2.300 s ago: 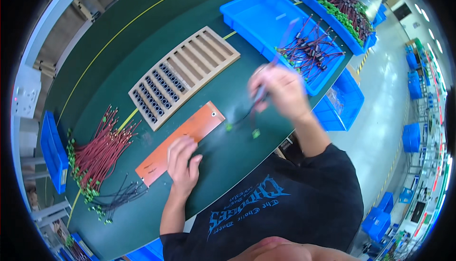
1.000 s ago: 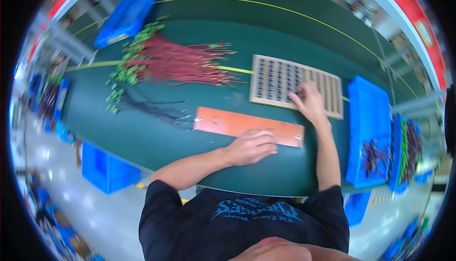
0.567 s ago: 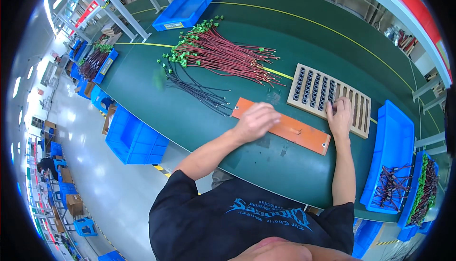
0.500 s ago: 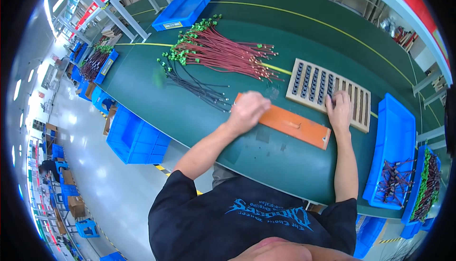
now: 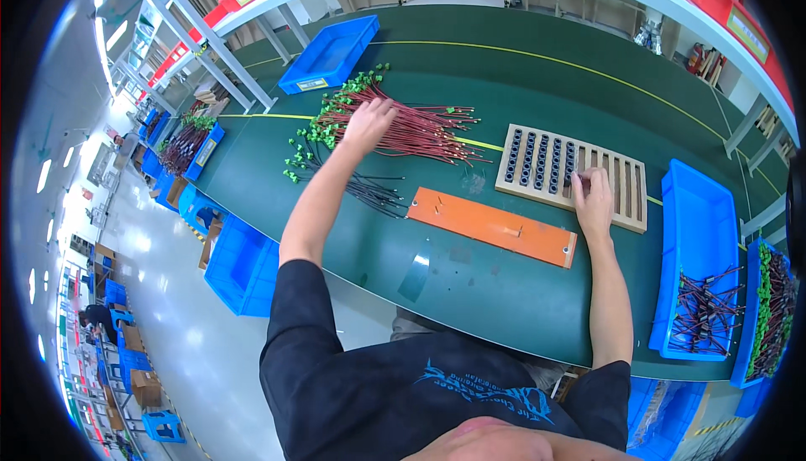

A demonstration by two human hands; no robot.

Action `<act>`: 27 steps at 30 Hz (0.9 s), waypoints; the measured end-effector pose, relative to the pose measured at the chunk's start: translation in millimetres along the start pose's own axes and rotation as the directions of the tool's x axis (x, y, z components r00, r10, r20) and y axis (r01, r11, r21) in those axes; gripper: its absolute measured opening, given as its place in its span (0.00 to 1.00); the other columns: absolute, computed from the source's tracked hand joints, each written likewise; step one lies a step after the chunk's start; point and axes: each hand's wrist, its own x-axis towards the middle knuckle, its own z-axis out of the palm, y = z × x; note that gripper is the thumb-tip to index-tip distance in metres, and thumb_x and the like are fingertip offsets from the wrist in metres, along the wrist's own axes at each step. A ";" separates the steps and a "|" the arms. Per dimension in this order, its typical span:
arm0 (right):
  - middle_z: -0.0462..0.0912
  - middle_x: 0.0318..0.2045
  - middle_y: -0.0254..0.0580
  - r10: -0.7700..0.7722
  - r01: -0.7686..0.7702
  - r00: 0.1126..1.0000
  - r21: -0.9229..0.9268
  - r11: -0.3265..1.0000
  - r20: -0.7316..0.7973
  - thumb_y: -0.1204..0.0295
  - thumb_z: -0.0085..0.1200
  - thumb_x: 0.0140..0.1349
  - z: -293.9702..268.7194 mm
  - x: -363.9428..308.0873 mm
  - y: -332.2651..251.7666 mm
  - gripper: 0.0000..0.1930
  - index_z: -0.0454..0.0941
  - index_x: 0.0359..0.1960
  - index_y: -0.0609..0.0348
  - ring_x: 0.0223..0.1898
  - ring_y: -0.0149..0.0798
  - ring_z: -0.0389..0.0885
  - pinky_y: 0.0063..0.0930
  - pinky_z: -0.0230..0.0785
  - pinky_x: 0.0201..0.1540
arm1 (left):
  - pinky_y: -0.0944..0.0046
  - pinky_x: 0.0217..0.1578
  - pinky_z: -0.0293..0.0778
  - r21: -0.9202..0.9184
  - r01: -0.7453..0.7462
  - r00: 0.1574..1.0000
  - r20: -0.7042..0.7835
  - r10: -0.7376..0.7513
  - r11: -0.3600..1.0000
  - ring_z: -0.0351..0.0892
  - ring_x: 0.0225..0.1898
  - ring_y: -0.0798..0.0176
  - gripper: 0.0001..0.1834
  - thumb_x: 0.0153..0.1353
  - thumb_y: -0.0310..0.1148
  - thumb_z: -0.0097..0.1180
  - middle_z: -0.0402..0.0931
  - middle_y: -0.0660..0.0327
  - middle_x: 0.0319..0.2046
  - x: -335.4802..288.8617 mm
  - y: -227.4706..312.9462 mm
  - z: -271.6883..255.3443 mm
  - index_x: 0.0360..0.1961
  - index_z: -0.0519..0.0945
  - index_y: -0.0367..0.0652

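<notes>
Green tabletop point(image 5: 495, 318) fills mid-frame. Upper left of centre, the left hand point(image 5: 368, 128) curls over red wires point(image 5: 432, 131), grip unclear; crossed strands might snag neighbours. Right of centre, the right hand point(image 5: 595, 201) bends beside black rings point(image 5: 541, 161) in a wooden tray point(image 5: 537, 196), pinch hidden; bumping could unseat them. An orange board point(image 5: 478, 222) lies between.

Rack point(image 5: 525, 192) — pale matt wd; orange brd point(image 5: 478, 219) smooth; blue tray point(image 5: 697, 217) glossy plast.; tee point(image 5: 369, 385) — matt cloth.
</notes>
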 end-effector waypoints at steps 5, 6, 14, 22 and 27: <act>0.78 0.36 0.45 0.009 -0.008 1.000 -0.034 0.999 0.027 0.72 0.65 0.64 -2.5 0.6 0.3 0.11 0.73 0.35 0.62 0.31 0.46 0.81 0.39 0.74 0.34 | 0.51 0.44 0.80 -0.036 0.058 0.959 0.278 -0.046 0.998 0.84 0.44 0.48 0.06 0.58 0.25 0.55 0.83 0.53 0.40 -5.1 -78.3 45.1 0.34 0.83 0.41; 0.78 0.36 0.45 0.008 -0.007 1.000 -0.033 0.999 0.011 0.72 0.65 0.64 -8.0 2.5 4.5 0.11 0.73 0.35 0.62 0.32 0.47 0.81 0.39 0.74 0.35 | 0.49 0.42 0.81 -0.132 0.196 0.958 0.236 -0.162 0.972 0.86 0.41 0.47 0.05 0.57 0.24 0.55 0.83 0.51 0.37 -2.5 -91.1 43.8 0.32 0.83 0.40; 0.79 0.38 0.46 0.024 -0.023 0.999 -0.025 0.999 0.032 0.73 0.64 0.65 -1.8 5.5 -1.8 0.10 0.74 0.36 0.63 0.33 0.47 0.81 0.39 0.74 0.36 | 0.66 0.29 0.84 -0.911 0.391 0.261 0.244 -0.934 -0.129 0.86 0.27 0.63 0.11 0.75 0.31 0.51 0.84 0.53 0.31 -53.0 -229.2 -50.2 0.48 0.80 0.33; 0.79 0.39 0.47 0.040 -0.038 0.996 -0.034 0.999 0.080 0.74 0.63 0.66 -2.4 7.4 -7.1 0.09 0.75 0.36 0.65 0.36 0.46 0.81 0.37 0.75 0.38 | 0.66 0.36 0.81 -0.675 0.419 0.481 -0.402 -0.779 0.607 0.86 0.31 0.66 0.08 0.70 0.27 0.58 0.86 0.58 0.32 -51.4 -219.8 -157.3 0.42 0.86 0.34; 0.78 0.38 0.48 0.021 -0.018 0.995 -0.032 0.999 0.097 0.75 0.63 0.65 -0.5 6.0 -3.8 0.09 0.74 0.37 0.64 0.37 0.47 0.80 0.37 0.74 0.40 | 0.53 0.36 0.79 -0.358 0.250 0.963 -0.003 -0.268 0.900 0.84 0.36 0.47 0.08 0.60 0.22 0.59 0.80 0.53 0.33 -64.3 -132.3 -134.1 0.39 0.85 0.42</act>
